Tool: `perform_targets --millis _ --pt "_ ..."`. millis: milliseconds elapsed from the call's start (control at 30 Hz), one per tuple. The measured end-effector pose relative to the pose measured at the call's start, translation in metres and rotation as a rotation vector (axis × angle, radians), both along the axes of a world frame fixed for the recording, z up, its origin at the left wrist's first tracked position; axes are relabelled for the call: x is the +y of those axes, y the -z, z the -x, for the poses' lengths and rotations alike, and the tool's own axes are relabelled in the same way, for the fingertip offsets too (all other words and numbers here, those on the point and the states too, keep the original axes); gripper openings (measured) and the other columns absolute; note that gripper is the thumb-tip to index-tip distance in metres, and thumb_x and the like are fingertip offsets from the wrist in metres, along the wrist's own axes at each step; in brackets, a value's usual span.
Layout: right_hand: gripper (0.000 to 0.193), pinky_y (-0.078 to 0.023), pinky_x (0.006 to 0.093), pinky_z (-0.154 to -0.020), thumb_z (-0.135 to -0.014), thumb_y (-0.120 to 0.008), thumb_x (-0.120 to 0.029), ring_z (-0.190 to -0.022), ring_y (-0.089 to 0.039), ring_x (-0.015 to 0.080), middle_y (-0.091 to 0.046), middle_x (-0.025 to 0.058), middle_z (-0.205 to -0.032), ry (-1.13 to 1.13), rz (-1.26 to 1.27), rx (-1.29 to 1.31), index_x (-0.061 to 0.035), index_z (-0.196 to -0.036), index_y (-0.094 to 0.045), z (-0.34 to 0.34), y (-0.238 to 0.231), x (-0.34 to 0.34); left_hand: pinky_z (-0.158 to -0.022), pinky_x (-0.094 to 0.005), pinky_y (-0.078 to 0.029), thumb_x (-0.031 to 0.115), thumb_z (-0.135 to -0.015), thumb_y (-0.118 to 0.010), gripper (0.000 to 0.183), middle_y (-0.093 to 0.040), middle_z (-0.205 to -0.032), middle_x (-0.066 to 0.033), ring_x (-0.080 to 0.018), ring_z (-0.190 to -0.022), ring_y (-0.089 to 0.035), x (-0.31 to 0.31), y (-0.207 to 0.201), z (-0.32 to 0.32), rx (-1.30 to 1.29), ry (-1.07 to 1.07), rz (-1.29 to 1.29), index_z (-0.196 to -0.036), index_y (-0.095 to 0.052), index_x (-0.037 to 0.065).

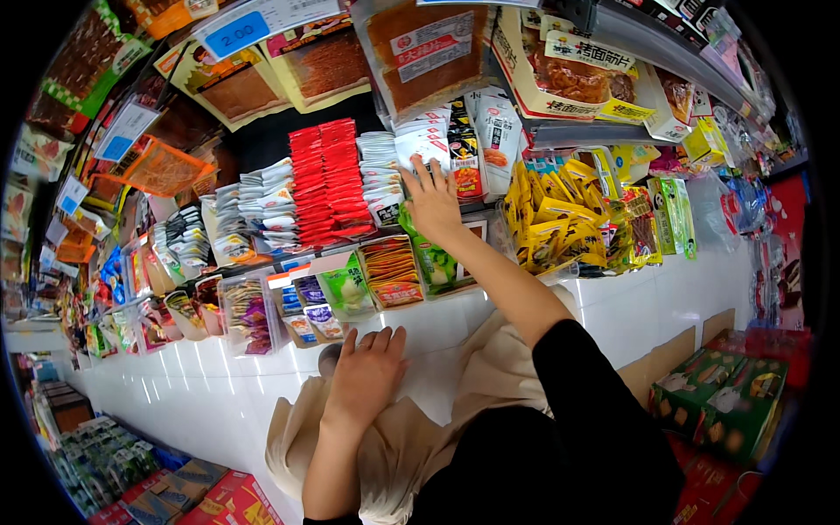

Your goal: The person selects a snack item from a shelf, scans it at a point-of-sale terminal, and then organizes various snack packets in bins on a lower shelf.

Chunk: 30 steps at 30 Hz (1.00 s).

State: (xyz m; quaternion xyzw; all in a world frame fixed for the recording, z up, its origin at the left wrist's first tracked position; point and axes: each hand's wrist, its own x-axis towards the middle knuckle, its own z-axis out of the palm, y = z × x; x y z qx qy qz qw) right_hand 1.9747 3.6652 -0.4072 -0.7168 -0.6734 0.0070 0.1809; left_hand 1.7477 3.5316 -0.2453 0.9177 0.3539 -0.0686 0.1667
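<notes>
My right hand (432,203) reaches up to the snack shelf with its fingers spread. Its fingertips lie on a row of white snack packets (422,136); whether they press or only rest there I cannot tell. Left of it stand silver-white packets (379,166) and tall stacks of red packets (324,179). Black-and-red packets (465,144) and a white upright pouch (496,140) are on its right. Under the wrist a green packet (430,261) is partly covered. My left hand (367,376) hovers low over my lap, fingers outstretched, holding nothing, below a box of orange packets (390,269).
Yellow packets (560,214) fill a bin to the right. Larger bags (429,52) hang or stand on the shelf above, by a price tag (254,26). White tiled floor (210,385) runs below. Green boxes (722,394) stand at right, cartons (179,490) at lower left.
</notes>
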Motion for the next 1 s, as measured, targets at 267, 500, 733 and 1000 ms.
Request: perform_targets --millis 267,500,733,1000 --pt "0.052 -0.026 0.0558 -0.105 -0.085 -0.056 -0.024 -0.132 -0.030 0.0348 -0.031 0.0091 -0.145 -0.068 0.059 0.177 -0.0140 -0.132 -0.038 -0.023 -0.007 0.008 -0.101 -0.0438 -0.038 0.023 -0.083 -0.062 0.043 -0.059 -0.115 -0.0108 -0.0241 -0.106 -0.057 -0.002 0.006 0.001 0.011 0.027 0.007 -0.120 -0.051 0.005" --pt "0.034 -0.037 0.0465 -0.098 -0.087 -0.054 -0.021 -0.113 -0.050 0.0327 -0.051 0.0164 -0.125 -0.157 -0.006 0.448 -0.0034 -0.116 -0.052 -0.039 -0.023 -0.021 -0.102 -0.0447 -0.037 0.025 -0.083 -0.062 0.043 -0.059 -0.116 -0.0115 -0.0255 -0.106 -0.057 -0.003 0.008 0.002 0.007 0.033 0.010 -0.121 -0.051 0.006" --pt "0.032 -0.032 0.0513 -0.100 -0.091 -0.046 -0.031 -0.112 -0.048 0.0314 -0.053 0.0170 -0.118 0.212 0.312 0.143 -0.0089 -0.111 -0.056 -0.051 0.021 -0.033 -0.100 -0.0449 -0.038 0.025 -0.083 -0.062 0.043 -0.059 -0.116 -0.0106 -0.0245 -0.106 -0.057 -0.004 0.011 -0.002 0.041 0.041 0.002 -0.120 -0.051 0.006" --pt "0.036 -0.034 0.0499 -0.098 -0.092 -0.043 -0.037 -0.109 -0.052 0.0345 -0.058 0.0156 -0.114 0.110 0.408 0.103 -0.0107 -0.114 -0.054 -0.061 0.006 -0.036 -0.099 -0.0463 -0.038 0.027 -0.085 -0.059 0.044 -0.058 -0.112 -0.0099 -0.0235 -0.105 -0.057 -0.007 0.010 -0.006 0.086 0.067 -0.002 -0.123 -0.048 0.006"
